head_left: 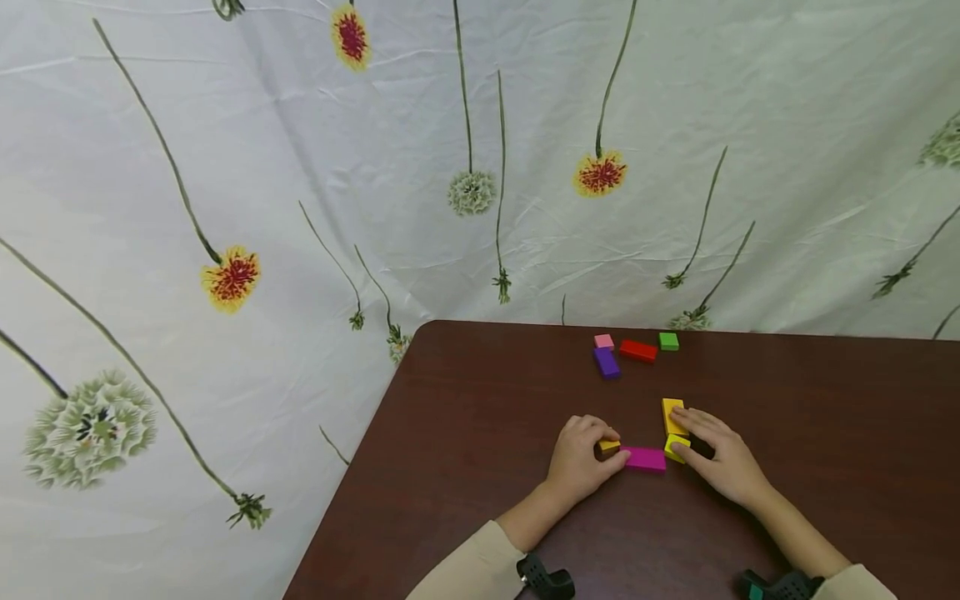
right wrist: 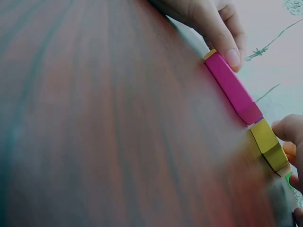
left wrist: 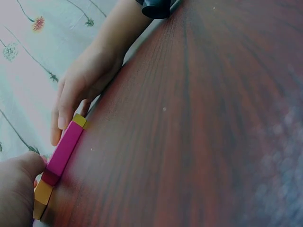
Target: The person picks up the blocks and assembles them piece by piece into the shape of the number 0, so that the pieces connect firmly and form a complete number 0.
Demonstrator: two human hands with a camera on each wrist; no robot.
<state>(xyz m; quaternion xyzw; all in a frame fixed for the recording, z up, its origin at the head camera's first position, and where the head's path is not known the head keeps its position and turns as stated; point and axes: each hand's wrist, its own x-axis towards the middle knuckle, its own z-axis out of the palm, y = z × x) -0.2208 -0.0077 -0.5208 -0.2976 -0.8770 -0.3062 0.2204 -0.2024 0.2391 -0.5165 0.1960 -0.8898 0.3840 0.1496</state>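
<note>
The dark reddish-brown surface (head_left: pixel 450 400) had a visible wood grain. Its far edge ran before a pale cloth (head_left: pixel 412 125) printed with dandelions and red-and-yellow flowers, which filled the room behind and to the left. The far left corner was rounded, and from it the left edge slanted down to the bottom of the head view. At the far edge sat 4 blocks: a pink block (head_left: pixel 603 341) next to a purple block (head_left: pixel 607 363), then a red block (head_left: pixel 638 351) and a green block (head_left: pixel 668 341). A strip of wood separated them from the nearer blocks; a broader stretch gave room between the left edge and the left grip (head_left: pixel 581 457), and another reached out to the right.

The left grip was curled round an orange block (head_left: pixel 609 446), its thumb against the left end of a magenta block (head_left: pixel 645 459). Just beside the magenta block's right end was a small yellow block (head_left: pixel 677 440), with a long yellow block (head_left: pixel 670 419) running from it towards the far edge. The right grip (head_left: pixel 720 457) was spread, thumb on the small yellow block and rather straight fingers touching the long yellow block.
</note>
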